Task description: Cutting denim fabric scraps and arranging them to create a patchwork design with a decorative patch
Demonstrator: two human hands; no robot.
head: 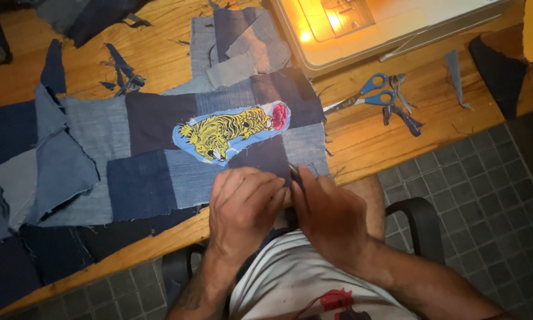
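Our left hand (243, 204) lies flat, fingers spread and pressing down on the near edge of the denim patchwork (177, 154), right at the table's front edge. Our right hand (329, 216) is curled just beside it, closed round a small metal tool (294, 172) whose tip pokes out where the 2 hands meet; we judge it a snipping or seam-picking tool, but it is too small and dark to tell which. The patchwork sprawls across the wooden table (361, 139), with a yellow tiger patch (228, 133) on a pale blue ground sewn near its middle, just beyond our fingers

We judge the step in hand to be close work on the cloth's near edge, trimming or unpicking. Any next move there would call for the left hand holding the cloth taut while the tip works in short, careful bites

Blue-handled scissors (370, 95) lie well apart to the right, among denim scraps (121, 74). The lit sewing machine (361, 26) is cut off at the top and glares out. The exact spot worked on is hidden between our hands
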